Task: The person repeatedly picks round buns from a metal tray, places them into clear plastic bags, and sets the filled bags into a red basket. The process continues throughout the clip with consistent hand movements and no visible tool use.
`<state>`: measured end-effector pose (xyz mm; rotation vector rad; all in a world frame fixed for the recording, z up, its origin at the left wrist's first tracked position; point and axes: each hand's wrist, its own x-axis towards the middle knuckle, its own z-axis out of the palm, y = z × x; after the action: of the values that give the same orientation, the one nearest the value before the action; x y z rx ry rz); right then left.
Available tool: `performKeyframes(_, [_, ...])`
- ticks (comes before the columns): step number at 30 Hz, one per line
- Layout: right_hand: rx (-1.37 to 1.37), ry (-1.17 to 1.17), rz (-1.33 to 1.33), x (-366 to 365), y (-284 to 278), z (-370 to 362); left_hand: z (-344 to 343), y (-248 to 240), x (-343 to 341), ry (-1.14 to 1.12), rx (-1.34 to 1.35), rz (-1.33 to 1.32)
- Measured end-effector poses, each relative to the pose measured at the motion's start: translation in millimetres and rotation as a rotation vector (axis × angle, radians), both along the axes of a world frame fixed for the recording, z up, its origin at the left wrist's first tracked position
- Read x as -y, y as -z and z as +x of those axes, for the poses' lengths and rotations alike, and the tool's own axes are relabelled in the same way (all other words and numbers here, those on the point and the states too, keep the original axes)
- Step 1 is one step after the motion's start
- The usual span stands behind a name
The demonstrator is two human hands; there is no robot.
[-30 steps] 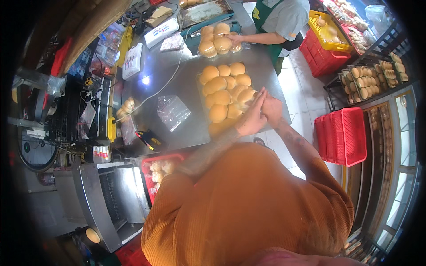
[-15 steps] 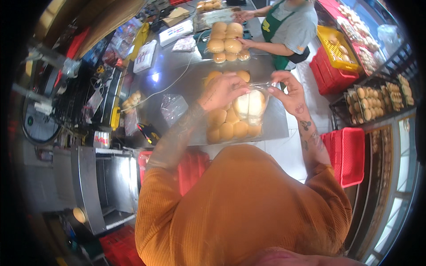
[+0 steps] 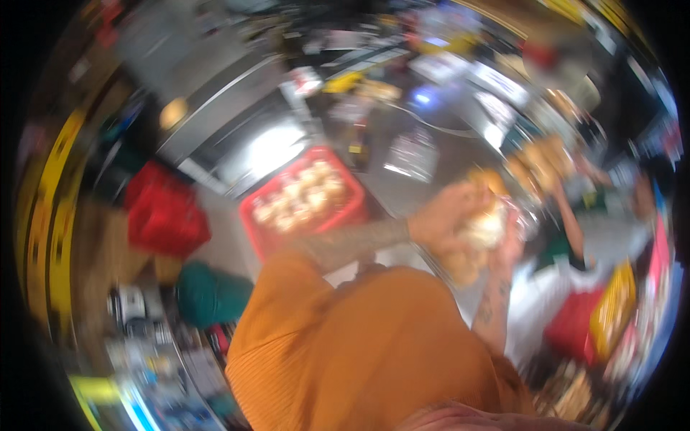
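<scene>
Between my two hands is a clear plastic bag of buns, pale on the side that shows. My left hand is closed on its left side, and my right hand holds it from the right; both are smeared by motion, so single fingers are hard to make out. Golden-brown buns lie under and in front of the bag on the steel table. More buns show just beyond my left hand.
A red crate with many pale wrapped pieces stands left of the table. Clear plastic packaging lies on the tabletop. At the right a co-worker's arm reaches to packed buns. A teal bin stands lower left.
My view has swung left, blurring the scene and bringing the red crate into sight. My hands have closed in around the bag from its upper edge.
</scene>
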<state>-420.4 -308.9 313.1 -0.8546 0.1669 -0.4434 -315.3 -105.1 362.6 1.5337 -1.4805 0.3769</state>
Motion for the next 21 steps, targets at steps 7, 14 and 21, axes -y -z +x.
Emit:
performKeyframes(7, [-0.076, -0.620, 0.376, -64.3, -0.3, 19.2, -19.8, 80.8, -152.1, -0.465, 0.309, 0.090])
performKeyframes(14, [-0.276, -0.768, -0.085, -115.8, -8.5, 117.3, -71.5, 55.0, -203.1, -0.510, -0.564, -0.179])
performKeyframes(21, [-0.152, -0.771, -0.070, -189.7, -40.5, 177.5, -79.7, 49.1, -197.0, -0.259, -1.060, -0.641])
